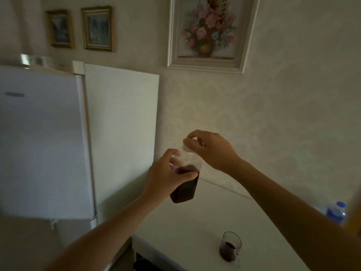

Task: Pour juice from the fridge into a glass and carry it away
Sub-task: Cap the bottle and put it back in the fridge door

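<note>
A clear plastic bottle (186,187) partly full of dark red juice is held up in the air, tilted a little, in front of the fridge's side. My left hand (166,177) grips its upper body. My right hand (211,148) pinches the white cap (185,148) on the bottle's neck with its fingertips. Below, on the white table (185,227), stands a glass (230,246) holding dark juice in its lower half. The white fridge (45,143) at the left has its door shut.
A water bottle with a blue cap and label (336,212) stands at the table's right edge. Framed pictures hang on the wall: a flower painting (211,30) above the table and two small gold frames (97,28) above the fridge. A dark gap (144,263) lies below the table's near corner.
</note>
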